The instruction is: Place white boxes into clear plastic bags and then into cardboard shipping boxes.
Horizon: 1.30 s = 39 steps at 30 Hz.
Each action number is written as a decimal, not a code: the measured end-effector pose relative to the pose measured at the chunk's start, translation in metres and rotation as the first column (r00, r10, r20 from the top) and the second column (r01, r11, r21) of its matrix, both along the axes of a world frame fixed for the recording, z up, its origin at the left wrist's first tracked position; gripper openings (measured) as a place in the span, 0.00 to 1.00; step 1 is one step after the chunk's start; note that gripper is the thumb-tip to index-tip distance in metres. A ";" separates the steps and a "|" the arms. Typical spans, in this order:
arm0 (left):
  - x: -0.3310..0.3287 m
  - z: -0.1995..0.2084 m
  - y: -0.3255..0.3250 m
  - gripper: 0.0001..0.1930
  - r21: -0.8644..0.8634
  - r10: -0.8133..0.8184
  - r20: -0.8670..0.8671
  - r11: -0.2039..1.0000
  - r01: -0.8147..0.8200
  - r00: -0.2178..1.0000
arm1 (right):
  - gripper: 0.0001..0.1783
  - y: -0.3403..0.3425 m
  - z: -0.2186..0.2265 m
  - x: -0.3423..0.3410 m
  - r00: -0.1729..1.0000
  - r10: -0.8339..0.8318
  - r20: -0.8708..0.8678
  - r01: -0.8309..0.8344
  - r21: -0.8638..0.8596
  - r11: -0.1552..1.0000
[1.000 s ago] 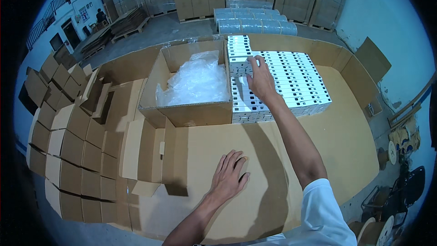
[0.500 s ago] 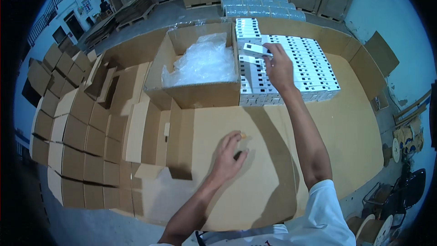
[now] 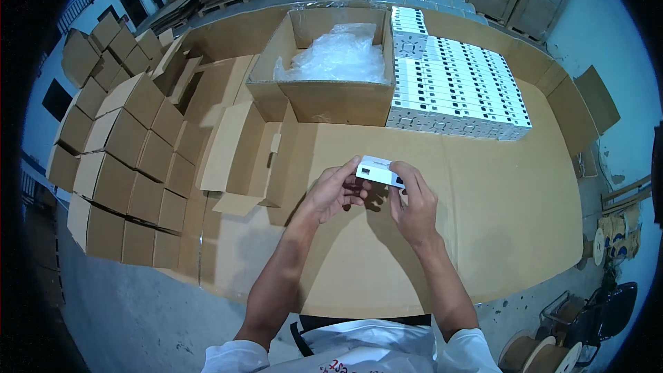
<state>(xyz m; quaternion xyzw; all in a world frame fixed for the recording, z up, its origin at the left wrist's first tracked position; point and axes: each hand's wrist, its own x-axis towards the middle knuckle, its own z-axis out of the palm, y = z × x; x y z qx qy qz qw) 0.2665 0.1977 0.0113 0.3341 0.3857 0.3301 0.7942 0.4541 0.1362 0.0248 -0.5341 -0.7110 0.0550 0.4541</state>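
Note:
Between my two hands, above the cardboard-covered table (image 3: 373, 262), is a small white box (image 3: 378, 171) with dark square marks. My right hand (image 3: 418, 204) pinches its right end between thumb and fingers. At the left end my left hand (image 3: 331, 193) grips it with the upper fingertips, the other fingers curled below. Beyond them, rows of similar white boxes (image 3: 459, 90) lie packed together, with a short stack of white boxes (image 3: 409, 31) rising at their far left. Nearest my left hand stands an open, empty-looking brown carton (image 3: 238, 152).
A large open carton (image 3: 331, 103) holds clear plastic bags (image 3: 338, 55) at the back middle. Several brown cartons (image 3: 114, 179) are stacked at the left. Raised cardboard walls (image 3: 552, 79) edge the table's far side. Cable reels (image 3: 545, 356) and a dark chair (image 3: 611, 311) stand at the lower right.
My right hand has brought the white box from the packed rows back toward me. My left hand has risen to meet it. The small yellowish piece at my left fingertips no longer shows.

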 end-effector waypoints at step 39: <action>-0.005 -0.009 0.034 0.34 0.688 0.288 -0.517 0.700 0.191 0.806 | 0.16 0.055 -0.045 0.030 0.924 0.001 -0.383 -0.129 -0.307 0.943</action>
